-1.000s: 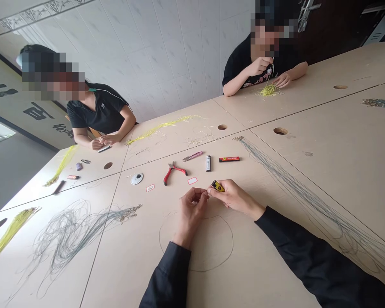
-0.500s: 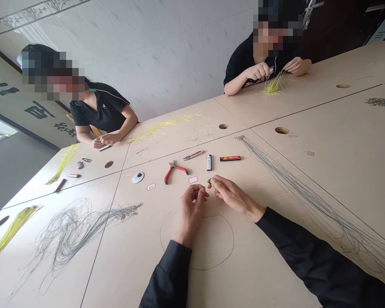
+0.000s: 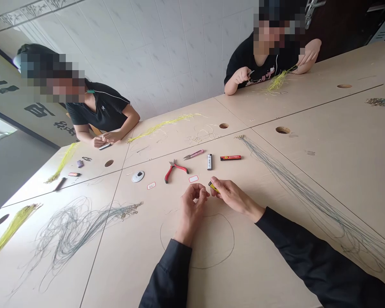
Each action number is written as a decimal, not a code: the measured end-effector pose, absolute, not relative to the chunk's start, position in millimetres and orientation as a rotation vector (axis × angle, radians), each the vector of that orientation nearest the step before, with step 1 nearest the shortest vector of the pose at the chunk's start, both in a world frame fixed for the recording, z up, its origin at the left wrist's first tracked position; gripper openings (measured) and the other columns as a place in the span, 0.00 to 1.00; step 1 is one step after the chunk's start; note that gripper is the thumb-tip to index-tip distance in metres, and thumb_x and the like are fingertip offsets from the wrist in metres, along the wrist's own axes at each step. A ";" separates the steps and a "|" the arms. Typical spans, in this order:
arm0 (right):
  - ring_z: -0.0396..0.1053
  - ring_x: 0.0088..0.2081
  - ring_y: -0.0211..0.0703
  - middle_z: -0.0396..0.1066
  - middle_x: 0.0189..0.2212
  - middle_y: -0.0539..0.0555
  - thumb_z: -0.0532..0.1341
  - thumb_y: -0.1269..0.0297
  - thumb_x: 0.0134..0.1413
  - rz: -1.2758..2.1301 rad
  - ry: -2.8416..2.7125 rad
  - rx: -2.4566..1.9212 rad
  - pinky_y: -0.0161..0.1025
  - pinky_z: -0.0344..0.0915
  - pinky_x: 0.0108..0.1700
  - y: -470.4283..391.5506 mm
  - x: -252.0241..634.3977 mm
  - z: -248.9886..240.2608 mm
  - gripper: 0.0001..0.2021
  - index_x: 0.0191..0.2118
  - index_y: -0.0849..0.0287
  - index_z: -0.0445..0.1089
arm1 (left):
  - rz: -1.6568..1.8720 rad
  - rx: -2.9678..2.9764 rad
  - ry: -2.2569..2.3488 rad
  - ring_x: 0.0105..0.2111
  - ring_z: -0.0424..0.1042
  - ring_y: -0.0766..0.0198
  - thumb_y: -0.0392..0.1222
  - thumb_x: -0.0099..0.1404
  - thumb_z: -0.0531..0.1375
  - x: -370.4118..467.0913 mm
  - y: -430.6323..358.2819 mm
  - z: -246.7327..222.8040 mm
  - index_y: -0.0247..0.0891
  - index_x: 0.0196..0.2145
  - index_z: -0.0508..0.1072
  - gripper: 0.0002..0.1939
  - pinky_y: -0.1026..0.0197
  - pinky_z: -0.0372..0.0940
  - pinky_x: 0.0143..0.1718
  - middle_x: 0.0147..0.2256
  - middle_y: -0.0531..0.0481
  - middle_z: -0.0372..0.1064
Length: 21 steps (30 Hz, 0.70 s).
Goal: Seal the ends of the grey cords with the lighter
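My right hand (image 3: 231,193) is closed around a small yellow and black lighter (image 3: 213,187), its top pointing toward my left hand. Thumb and fingers of my left hand (image 3: 193,201) are pinched together on a thin grey cord (image 3: 233,239), which loops in a circle over the table below my wrists. The cord's ends are hidden between my fingers. Just beyond my hands lies a small red-edged label (image 3: 193,179). Farther out are a white lighter (image 3: 209,162), a red lighter (image 3: 230,158), pink-handled thread snips (image 3: 194,155) and red-handled pliers (image 3: 176,170).
Bundles of grey cord lie left (image 3: 80,231) and right (image 3: 295,188) of me. A yellow cord bundle (image 3: 11,231) is at far left. A white round disc (image 3: 137,176) sits near another label (image 3: 151,185). Across the table sit two people; one handles yellow cords (image 3: 279,81).
The lighter in my right hand has turned, showing more of its yellow body. My left hand stays put. Across the table, the right-hand person's hands have moved apart, stretching the yellow cords.
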State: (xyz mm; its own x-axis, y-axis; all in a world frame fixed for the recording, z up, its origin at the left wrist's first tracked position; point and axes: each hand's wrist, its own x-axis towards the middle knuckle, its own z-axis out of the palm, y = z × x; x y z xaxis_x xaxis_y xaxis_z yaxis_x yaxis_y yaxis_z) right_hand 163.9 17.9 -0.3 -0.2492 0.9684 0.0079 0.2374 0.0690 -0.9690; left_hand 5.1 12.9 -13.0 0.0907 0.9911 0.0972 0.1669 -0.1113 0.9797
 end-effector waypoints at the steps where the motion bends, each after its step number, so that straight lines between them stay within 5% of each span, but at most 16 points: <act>1: 0.52 0.23 0.35 0.56 0.21 0.47 0.43 0.43 0.66 1.237 -1.602 -1.259 0.36 0.52 0.29 17.7 163.2 0.4 0.27 0.24 0.58 0.59 | 1.137 1.457 1.216 0.29 0.68 0.67 0.48 0.67 0.57 5.3 12.5 -12.1 0.36 0.36 0.69 0.12 0.64 0.62 0.32 0.30 0.50 0.70; 21: 0.49 0.21 0.36 0.50 0.17 0.45 0.46 0.55 0.64 1.138 -1.613 -1.377 0.37 0.47 0.26 16.5 158.5 -0.4 0.21 0.21 0.57 0.54 | 1.133 1.509 1.161 0.30 0.70 0.66 0.48 0.68 0.56 5.4 8.5 -6.1 0.36 0.36 0.70 0.12 0.63 0.64 0.34 0.30 0.49 0.71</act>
State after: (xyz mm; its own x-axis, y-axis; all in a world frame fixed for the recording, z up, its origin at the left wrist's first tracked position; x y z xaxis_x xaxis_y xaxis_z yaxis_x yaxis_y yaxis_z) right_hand 158.5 16.5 -0.4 -0.1715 0.9850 -0.0214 0.3505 0.0407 -0.9357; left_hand 5.4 8.5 -6.1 0.1418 0.9801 0.1390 0.1629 -0.1616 0.9733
